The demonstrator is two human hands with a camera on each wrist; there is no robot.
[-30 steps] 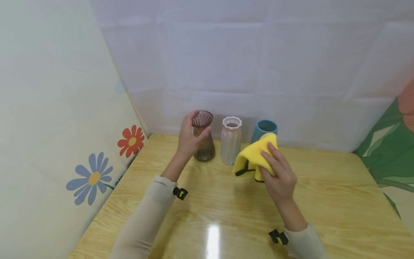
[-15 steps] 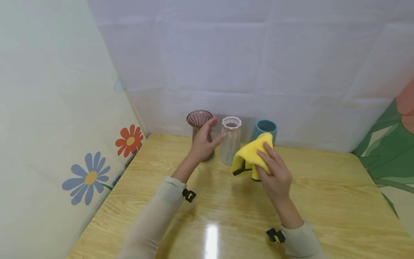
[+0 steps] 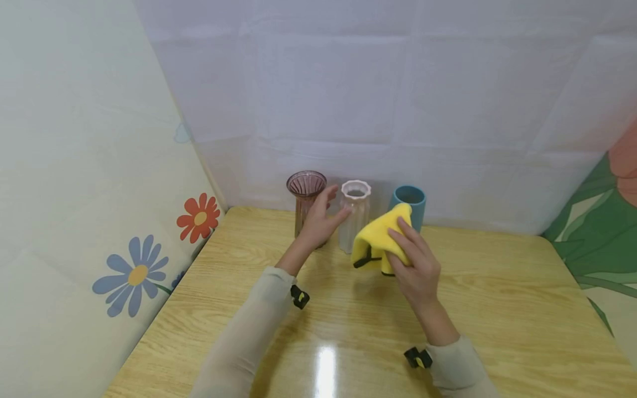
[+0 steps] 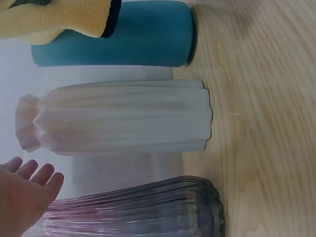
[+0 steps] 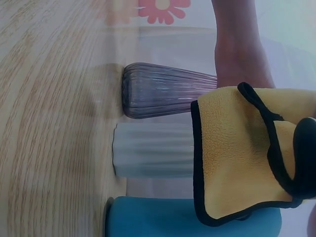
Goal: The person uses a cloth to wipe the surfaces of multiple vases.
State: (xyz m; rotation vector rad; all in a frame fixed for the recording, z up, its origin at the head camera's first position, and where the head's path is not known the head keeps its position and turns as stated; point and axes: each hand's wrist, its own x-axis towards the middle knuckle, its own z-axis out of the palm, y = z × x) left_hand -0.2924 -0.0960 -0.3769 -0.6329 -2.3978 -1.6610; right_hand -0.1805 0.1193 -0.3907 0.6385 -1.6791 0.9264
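Note:
My left hand point(image 3: 317, 224) is at the upper part of the white fluted vase point(image 3: 348, 235), fingers spread and thumb apart. In the left wrist view the fingertips point(image 4: 53, 180) lie beside that vase's neck, with a small gap showing. Behind this hand stands a purple ribbed glass vase point(image 3: 301, 207), partly covered by it. My right hand point(image 3: 417, 268) grips a yellow cloth point(image 3: 379, 236) with a black border, bunched in the fingers. The cloth hangs in front of a teal cylindrical vase point(image 3: 419, 213) and hides its lower part.
All three vases stand upright in a row on the wood-grain table point(image 3: 497, 298), close to the white sheet wall point(image 3: 323, 88) behind. A flower-printed panel point(image 3: 99, 193) rises at the left, another point(image 3: 587, 226) at the right.
My left hand has moved right, from the purple vase's rim to the white vase. My right hand with the yellow cloth has shifted slightly left, uncovering more of the teal vase.

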